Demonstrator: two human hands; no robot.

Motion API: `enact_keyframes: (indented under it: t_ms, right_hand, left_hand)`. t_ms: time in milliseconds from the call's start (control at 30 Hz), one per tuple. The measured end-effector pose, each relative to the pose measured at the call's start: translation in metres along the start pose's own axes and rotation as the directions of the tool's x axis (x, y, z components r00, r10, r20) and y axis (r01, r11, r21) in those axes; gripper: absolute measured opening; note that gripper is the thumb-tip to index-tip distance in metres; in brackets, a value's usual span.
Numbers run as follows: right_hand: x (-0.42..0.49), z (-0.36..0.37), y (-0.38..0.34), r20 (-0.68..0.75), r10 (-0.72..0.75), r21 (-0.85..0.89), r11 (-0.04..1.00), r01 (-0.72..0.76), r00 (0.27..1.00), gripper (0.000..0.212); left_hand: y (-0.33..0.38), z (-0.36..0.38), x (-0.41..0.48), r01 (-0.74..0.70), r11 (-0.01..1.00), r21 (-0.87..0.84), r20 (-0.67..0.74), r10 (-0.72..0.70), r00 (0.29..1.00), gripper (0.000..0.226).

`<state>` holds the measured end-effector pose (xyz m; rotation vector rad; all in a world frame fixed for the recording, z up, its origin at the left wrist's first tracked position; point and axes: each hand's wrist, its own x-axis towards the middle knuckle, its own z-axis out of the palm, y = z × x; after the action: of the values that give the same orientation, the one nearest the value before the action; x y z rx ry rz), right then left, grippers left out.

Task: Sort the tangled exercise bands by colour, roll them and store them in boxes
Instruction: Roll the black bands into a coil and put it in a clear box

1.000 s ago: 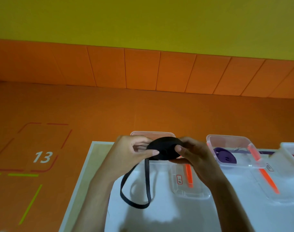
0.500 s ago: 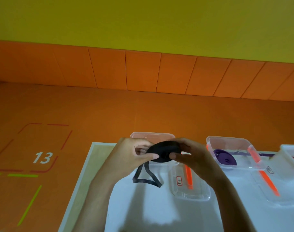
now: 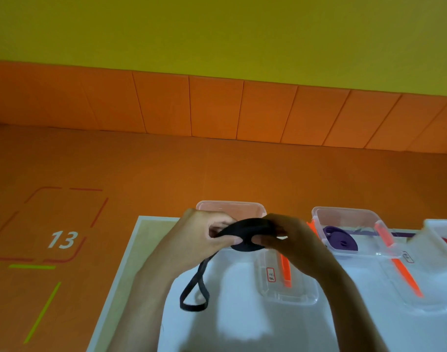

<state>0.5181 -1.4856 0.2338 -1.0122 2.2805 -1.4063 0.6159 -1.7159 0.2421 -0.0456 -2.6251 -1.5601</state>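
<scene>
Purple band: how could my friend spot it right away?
Find the white table. At its far edge, toward the right, a clear box holds the purple band, rolled up. The black band held left of it hangs partly unrolled.

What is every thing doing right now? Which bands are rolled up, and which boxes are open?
black band: partly rolled, a loop of tail hangs loose.
left hand: pinches the roll.
right hand: pinches the roll's other side.
purple band: rolled, lying in its box.
purple band's box: open, lid off.
box behind the hands: open, inside partly hidden.
lid: lying flat, off its box.
</scene>
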Motion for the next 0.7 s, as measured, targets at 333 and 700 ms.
enact_keyframes:
  t_ms: [333,700]
  right_hand:
    - [-0.003,0.005,0.009,0.027,0.068,0.034,0.997,-0.068,0.997,0.031]
    - [-0.004,0.010,0.008,-0.023,0.152,0.442,0.888,-0.126,0.988,0.032]
  left_hand:
    - [-0.002,0.003,0.000,0.033,0.995,0.096,0.035,-0.036,0.999,0.002]
    - [-0.008,-0.002,0.002,0.032,0.976,-0.214,0.036,-0.025,0.999,0.027]
